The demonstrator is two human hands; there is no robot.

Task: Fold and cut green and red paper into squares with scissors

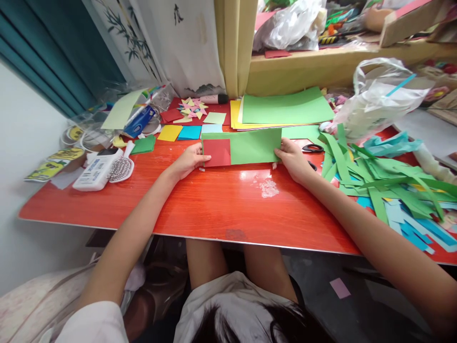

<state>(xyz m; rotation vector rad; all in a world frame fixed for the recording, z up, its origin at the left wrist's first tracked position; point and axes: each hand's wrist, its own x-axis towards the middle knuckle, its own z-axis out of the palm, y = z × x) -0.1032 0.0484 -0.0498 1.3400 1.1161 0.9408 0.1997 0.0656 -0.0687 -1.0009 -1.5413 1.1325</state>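
A long strip of green paper is held up level above the red table, one end in each hand. Against its left end lies a red paper square. My left hand pinches that end, with the thumb over the red square. At the other end, my right hand grips the green strip by its edge. Black-handled scissors lie just beyond my right hand, partly hidden. Stacks of small squares, yellow, blue and green, sit beyond my left hand.
Green paper offcuts heap up on the right, beside a white plastic bag. Large green sheets lie at the back near folded paper stars. A hairbrush and a white bottle are on the left of the table.
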